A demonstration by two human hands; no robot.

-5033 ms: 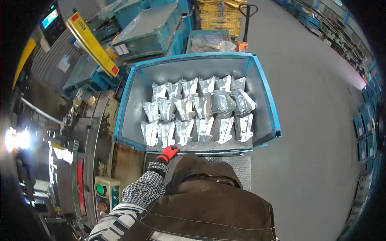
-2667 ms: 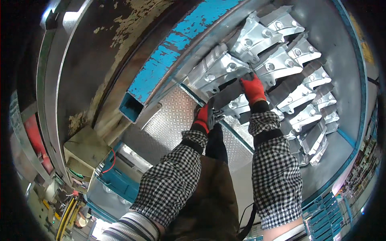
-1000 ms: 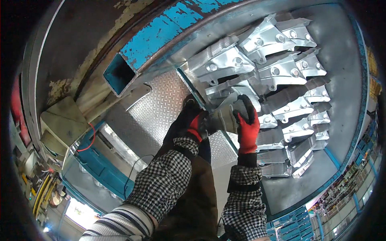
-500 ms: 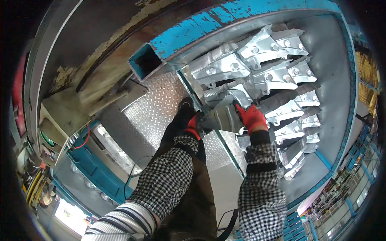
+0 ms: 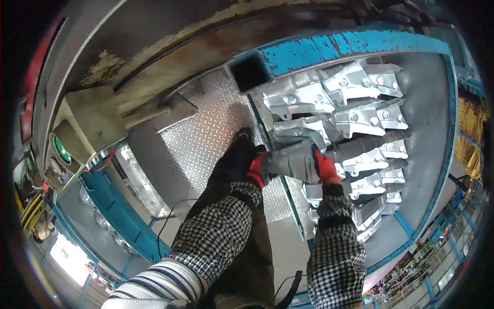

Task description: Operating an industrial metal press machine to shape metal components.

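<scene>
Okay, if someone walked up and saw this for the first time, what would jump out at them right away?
Probably the big blue-rimmed metal bin on the right, packed with rows of shiny silver cast-metal parts. Next, at the centre, the two red-and-black gloved hands, left and right, gripping one grey metal casting at the bin's near edge. Left of that lies a bright diamond-pattern steel floor plate.
</scene>
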